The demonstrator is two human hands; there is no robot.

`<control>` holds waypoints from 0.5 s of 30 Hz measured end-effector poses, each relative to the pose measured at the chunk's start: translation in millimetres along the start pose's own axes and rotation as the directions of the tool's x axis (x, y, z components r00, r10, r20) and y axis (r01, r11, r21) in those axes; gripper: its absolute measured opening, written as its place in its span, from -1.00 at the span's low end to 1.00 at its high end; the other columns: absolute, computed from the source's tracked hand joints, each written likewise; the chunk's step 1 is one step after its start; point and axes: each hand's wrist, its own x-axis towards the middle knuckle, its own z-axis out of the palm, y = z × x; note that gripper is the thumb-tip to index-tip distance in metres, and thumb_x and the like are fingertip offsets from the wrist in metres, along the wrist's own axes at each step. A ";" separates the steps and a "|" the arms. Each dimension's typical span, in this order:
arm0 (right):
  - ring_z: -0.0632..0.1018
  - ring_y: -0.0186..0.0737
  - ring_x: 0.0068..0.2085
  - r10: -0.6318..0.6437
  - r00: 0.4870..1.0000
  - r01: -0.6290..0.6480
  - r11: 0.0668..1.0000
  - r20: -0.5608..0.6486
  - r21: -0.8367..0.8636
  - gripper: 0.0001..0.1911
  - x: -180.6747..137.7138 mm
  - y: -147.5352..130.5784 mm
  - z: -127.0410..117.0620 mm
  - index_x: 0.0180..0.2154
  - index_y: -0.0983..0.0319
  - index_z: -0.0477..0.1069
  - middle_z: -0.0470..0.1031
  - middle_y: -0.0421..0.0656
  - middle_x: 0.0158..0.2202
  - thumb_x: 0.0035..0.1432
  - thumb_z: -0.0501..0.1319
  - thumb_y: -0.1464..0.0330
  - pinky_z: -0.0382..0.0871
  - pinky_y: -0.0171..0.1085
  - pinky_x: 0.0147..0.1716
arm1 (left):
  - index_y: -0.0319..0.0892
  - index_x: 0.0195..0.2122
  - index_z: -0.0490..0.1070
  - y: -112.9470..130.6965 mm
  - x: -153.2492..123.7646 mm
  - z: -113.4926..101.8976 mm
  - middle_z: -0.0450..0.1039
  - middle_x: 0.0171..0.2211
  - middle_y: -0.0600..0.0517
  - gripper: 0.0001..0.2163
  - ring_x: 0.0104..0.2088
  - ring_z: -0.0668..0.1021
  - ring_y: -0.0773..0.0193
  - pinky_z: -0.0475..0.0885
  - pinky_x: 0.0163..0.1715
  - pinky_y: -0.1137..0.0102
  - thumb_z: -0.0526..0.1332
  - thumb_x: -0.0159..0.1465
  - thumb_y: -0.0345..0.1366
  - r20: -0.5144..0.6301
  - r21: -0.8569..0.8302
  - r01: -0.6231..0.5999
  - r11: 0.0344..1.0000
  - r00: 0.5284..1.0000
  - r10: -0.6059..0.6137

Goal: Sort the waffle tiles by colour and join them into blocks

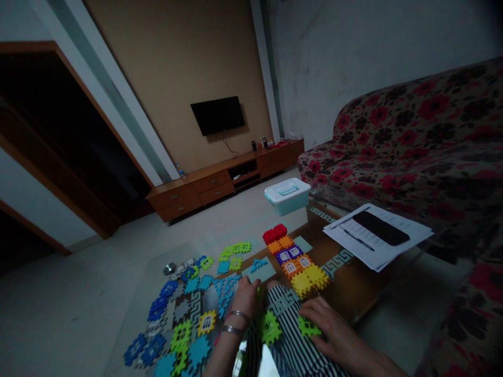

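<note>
My left hand [247, 297], with two bangles on its wrist, is closed over the glass table; a sliver of green plastic shows at its fingertips, mostly hidden. Between my thumb and fingers, my right hand [330, 323] grips a green interlocking tile [308, 326]. Another green tile [271, 328] lies between the two hands. Just beyond my right hand is a joined strip of tiles: yellow [310, 280], orange, purple with white windows [288, 254], orange, and red [274, 233] at the far end. Light blue lattice pieces [225, 294] lie beside my left hand.
Loose blue tiles [159, 309], green tiles [181, 335] and a yellow window tile [206, 322] spread over the left side. A lidded teal box [288, 198] stands at the far edge. Papers [369, 256] with a pen and black phone [381, 228] lie right, near a floral sofa [393, 136].
</note>
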 end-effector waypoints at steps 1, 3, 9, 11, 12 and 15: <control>0.35 -0.07 0.10 -0.016 1.000 0.016 1.000 0.016 0.007 -0.37 3.9 -3.5 0.9 0.09 0.21 0.36 0.39 -0.04 0.06 -0.09 0.10 0.59 0.27 -0.08 0.11 | -0.12 -0.08 0.47 -3.9 -6.2 -1.2 0.41 -0.19 -0.05 -0.64 -0.10 0.49 0.11 0.42 -0.06 0.27 0.18 0.08 -0.45 -0.030 -0.030 0.026 0.999 0.999 -0.027; 0.33 -0.07 0.11 -0.033 0.999 0.032 0.999 0.032 0.016 -0.37 12.1 -11.0 1.4 0.09 0.20 0.36 0.38 -0.05 0.07 -0.08 0.11 0.58 0.25 -0.09 0.12 | -0.15 -0.03 0.41 -12.8 -23.5 -3.5 0.38 -0.18 -0.04 -0.62 -0.11 0.49 0.13 0.44 -0.07 0.25 0.17 0.09 -0.40 -0.089 -0.107 0.074 0.992 0.993 -0.083; 0.33 -0.09 0.10 -0.066 0.997 0.064 0.997 0.042 0.042 -0.42 33.6 -28.6 3.0 0.07 0.22 0.37 0.37 -0.04 0.06 -0.05 0.13 0.57 0.20 -0.10 0.14 | -0.14 -0.19 0.35 -40.8 -102.1 6.9 0.42 -0.22 -0.05 -0.69 -0.17 0.52 0.12 0.48 -0.15 0.23 0.20 0.14 -0.06 -0.263 -0.492 0.071 0.867 0.938 -0.226; 0.32 -0.10 0.09 -0.115 0.991 0.111 0.992 0.071 0.064 -0.40 40.0 -33.2 9.0 0.09 0.21 0.35 0.38 -0.06 0.05 -0.05 0.14 0.57 0.20 -0.12 0.14 | -0.12 -0.22 0.34 -47.2 -123.8 19.1 0.44 -0.25 -0.04 -0.67 -0.18 0.53 0.09 0.48 -0.14 0.21 0.23 0.10 -0.02 -0.306 -0.511 0.075 0.856 0.915 -0.263; 0.32 -0.11 0.09 -0.137 0.987 0.131 0.989 0.084 0.070 -0.39 43.5 -35.5 13.3 0.10 0.20 0.34 0.37 -0.07 0.06 -0.05 0.14 0.56 0.19 -0.13 0.14 | -0.12 -0.22 0.34 -49.5 -132.1 26.6 0.45 -0.25 -0.05 -0.67 -0.17 0.53 0.08 0.47 -0.12 0.19 0.23 0.10 -0.02 -0.335 -0.509 0.084 0.857 0.897 -0.288; 0.31 -0.11 0.09 -0.171 0.977 0.167 0.985 0.125 0.042 -0.38 54.4 -40.4 29.3 0.11 0.18 0.33 0.36 -0.08 0.06 -0.03 0.16 0.57 0.19 -0.15 0.13 | -0.12 -0.19 0.33 -53.2 -148.5 50.5 0.47 -0.24 -0.06 -0.71 -0.15 0.53 0.06 0.44 -0.06 0.17 0.19 0.14 -0.08 -0.366 -0.461 0.131 0.878 0.873 -0.323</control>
